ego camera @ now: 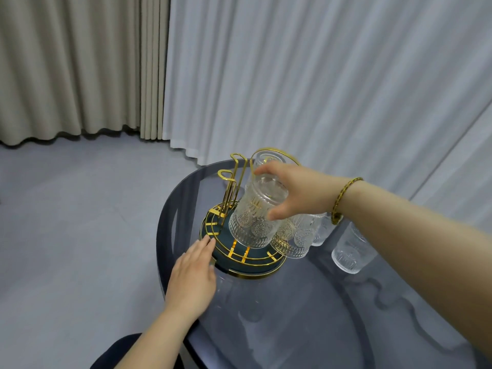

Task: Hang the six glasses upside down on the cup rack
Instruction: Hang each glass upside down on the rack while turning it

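Observation:
A gold wire cup rack with a dark green round base stands on the glass table. My right hand grips the base of an embossed clear glass, held upside down and tilted over a rack peg. Another glass hangs upside down on the rack's right side, and behind it a further glass is partly hidden. One glass stands on the table right of the rack. My left hand lies flat, its fingertips touching the rack's base rim. Two empty gold pegs rise at the back left.
The round smoked-glass table has its edge close to the rack's left side. Beige and white curtains hang behind. Grey floor lies to the left. A dark chair seat shows at the bottom.

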`<action>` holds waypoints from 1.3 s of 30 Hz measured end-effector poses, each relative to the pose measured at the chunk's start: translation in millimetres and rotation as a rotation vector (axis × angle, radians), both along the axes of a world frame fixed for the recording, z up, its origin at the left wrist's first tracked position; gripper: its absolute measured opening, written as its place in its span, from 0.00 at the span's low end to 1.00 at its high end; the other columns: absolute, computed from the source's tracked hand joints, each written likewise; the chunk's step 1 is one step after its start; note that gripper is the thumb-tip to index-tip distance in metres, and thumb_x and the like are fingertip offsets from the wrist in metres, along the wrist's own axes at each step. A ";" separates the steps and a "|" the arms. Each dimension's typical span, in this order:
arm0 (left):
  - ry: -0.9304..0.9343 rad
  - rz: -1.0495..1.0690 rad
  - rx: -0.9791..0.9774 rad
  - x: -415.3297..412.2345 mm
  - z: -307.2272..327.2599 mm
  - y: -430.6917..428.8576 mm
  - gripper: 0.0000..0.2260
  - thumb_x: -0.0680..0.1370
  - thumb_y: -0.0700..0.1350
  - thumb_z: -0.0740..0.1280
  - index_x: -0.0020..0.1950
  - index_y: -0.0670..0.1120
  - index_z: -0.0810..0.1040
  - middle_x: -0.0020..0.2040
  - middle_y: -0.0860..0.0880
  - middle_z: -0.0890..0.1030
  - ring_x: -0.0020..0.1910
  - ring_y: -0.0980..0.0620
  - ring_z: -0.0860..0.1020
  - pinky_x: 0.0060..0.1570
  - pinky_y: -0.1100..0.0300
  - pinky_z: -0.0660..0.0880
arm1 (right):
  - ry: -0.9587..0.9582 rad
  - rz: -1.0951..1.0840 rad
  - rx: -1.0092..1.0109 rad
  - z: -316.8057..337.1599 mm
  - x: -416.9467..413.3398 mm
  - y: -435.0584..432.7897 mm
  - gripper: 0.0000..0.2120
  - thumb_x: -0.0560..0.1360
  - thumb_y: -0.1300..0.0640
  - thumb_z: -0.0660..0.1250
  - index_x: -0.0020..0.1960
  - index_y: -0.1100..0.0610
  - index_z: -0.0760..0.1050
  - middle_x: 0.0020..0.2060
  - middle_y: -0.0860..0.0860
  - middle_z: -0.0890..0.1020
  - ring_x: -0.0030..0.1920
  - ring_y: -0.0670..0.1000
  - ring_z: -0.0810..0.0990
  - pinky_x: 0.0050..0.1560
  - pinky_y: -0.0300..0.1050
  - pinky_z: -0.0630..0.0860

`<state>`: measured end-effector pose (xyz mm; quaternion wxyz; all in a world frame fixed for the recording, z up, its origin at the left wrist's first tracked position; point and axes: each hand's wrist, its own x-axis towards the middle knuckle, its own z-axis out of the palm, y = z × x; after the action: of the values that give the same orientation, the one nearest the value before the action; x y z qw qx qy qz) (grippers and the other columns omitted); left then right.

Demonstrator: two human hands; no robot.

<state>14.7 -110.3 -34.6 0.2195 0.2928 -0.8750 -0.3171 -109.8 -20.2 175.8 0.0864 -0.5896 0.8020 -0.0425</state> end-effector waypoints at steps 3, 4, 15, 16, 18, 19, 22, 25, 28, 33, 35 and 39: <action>0.003 -0.001 0.007 -0.2 -0.3 0.4 0.23 0.78 0.41 0.56 0.72 0.51 0.54 0.75 0.52 0.57 0.74 0.53 0.53 0.72 0.55 0.52 | 0.009 -0.027 0.036 -7.4 0.3 -6.3 0.37 0.66 0.55 0.72 0.69 0.55 0.56 0.68 0.53 0.66 0.67 0.52 0.65 0.65 0.45 0.65; 0.004 -0.001 0.007 -0.4 -0.1 1.0 0.23 0.78 0.41 0.56 0.72 0.50 0.54 0.75 0.51 0.57 0.74 0.52 0.53 0.72 0.55 0.52 | -0.001 -0.028 0.040 -9.0 0.5 -7.6 0.37 0.66 0.55 0.71 0.69 0.55 0.56 0.69 0.53 0.66 0.67 0.52 0.65 0.64 0.44 0.65; -0.010 0.004 -0.004 0.3 1.5 2.1 0.24 0.78 0.41 0.56 0.72 0.50 0.54 0.75 0.51 0.56 0.74 0.52 0.54 0.72 0.55 0.53 | -0.019 -0.025 0.094 -17.6 3.3 -11.7 0.36 0.68 0.56 0.69 0.70 0.53 0.54 0.71 0.53 0.62 0.69 0.54 0.61 0.66 0.48 0.64; -0.010 0.003 -0.005 0.5 1.7 2.2 0.24 0.78 0.41 0.56 0.72 0.50 0.54 0.75 0.51 0.56 0.74 0.52 0.54 0.72 0.55 0.53 | -0.024 -0.027 0.101 -18.0 3.3 -11.5 0.36 0.68 0.56 0.69 0.71 0.53 0.53 0.71 0.53 0.62 0.69 0.54 0.61 0.66 0.49 0.64; -0.007 0.005 -0.006 0.9 1.8 2.4 0.24 0.77 0.40 0.56 0.72 0.50 0.54 0.75 0.51 0.56 0.74 0.52 0.54 0.72 0.55 0.53 | -0.033 -0.031 0.107 -18.7 3.4 -11.4 0.36 0.68 0.56 0.68 0.71 0.52 0.53 0.71 0.53 0.62 0.69 0.54 0.60 0.66 0.50 0.64; -0.003 0.008 -0.007 1.0 1.8 2.5 0.25 0.77 0.39 0.57 0.72 0.50 0.54 0.75 0.51 0.56 0.74 0.52 0.54 0.72 0.55 0.53 | -0.037 -0.032 0.108 -19.1 3.4 -11.4 0.36 0.68 0.56 0.68 0.71 0.52 0.53 0.71 0.53 0.62 0.69 0.55 0.60 0.66 0.51 0.64; 0.010 0.015 -0.006 0.1 2.0 2.7 0.25 0.77 0.38 0.57 0.72 0.49 0.54 0.75 0.50 0.57 0.74 0.52 0.55 0.72 0.55 0.54 | -0.040 -0.023 0.105 -20.5 2.1 -11.5 0.36 0.69 0.56 0.68 0.71 0.52 0.52 0.71 0.53 0.61 0.70 0.55 0.59 0.66 0.51 0.64; 0.010 0.018 -0.009 0.1 1.7 1.3 0.27 0.75 0.35 0.57 0.72 0.49 0.55 0.75 0.50 0.57 0.74 0.52 0.56 0.72 0.55 0.54 | -0.036 -0.023 0.091 -22.3 0.4 -11.1 0.37 0.69 0.55 0.68 0.71 0.52 0.51 0.71 0.53 0.61 0.70 0.55 0.59 0.67 0.52 0.64; 0.023 0.027 0.004 0.8 3.2 1.1 0.27 0.74 0.34 0.57 0.71 0.49 0.57 0.75 0.50 0.59 0.73 0.51 0.57 0.72 0.54 0.55 | 0.003 -0.019 0.068 -24.8 1.3 -7.6 0.37 0.69 0.53 0.67 0.71 0.52 0.50 0.72 0.53 0.61 0.70 0.55 0.58 0.68 0.54 0.62; 0.077 0.072 0.010 7.0 8.7 7.8 0.21 0.75 0.33 0.58 0.68 0.45 0.65 0.70 0.45 0.68 0.70 0.47 0.64 0.71 0.51 0.55 | 0.000 -0.034 -0.072 -19.8 8.5 19.7 0.36 0.69 0.52 0.67 0.71 0.52 0.51 0.72 0.53 0.59 0.72 0.55 0.54 0.70 0.51 0.56; 0.108 0.108 0.007 13.7 10.0 14.4 0.18 0.75 0.33 0.60 0.64 0.42 0.71 0.65 0.42 0.74 0.66 0.42 0.69 0.70 0.47 0.57 | 0.007 -0.050 -0.148 -18.5 10.1 42.1 0.35 0.69 0.52 0.67 0.71 0.52 0.53 0.72 0.52 0.61 0.72 0.53 0.55 0.70 0.49 0.54; 0.086 0.059 -0.073 29.4 5.7 38.6 0.10 0.73 0.34 0.65 0.53 0.42 0.79 0.55 0.42 0.81 0.59 0.40 0.75 0.64 0.43 0.65 | 0.026 -0.107 -0.441 -30.8 6.5 98.6 0.27 0.70 0.58 0.67 0.66 0.56 0.63 0.66 0.53 0.70 0.66 0.51 0.63 0.66 0.39 0.56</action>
<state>44.1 -71.7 -28.9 0.2767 0.2962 -0.8668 -0.2905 -103.2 78.4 145.0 -0.0573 -0.5512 0.8044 -0.2140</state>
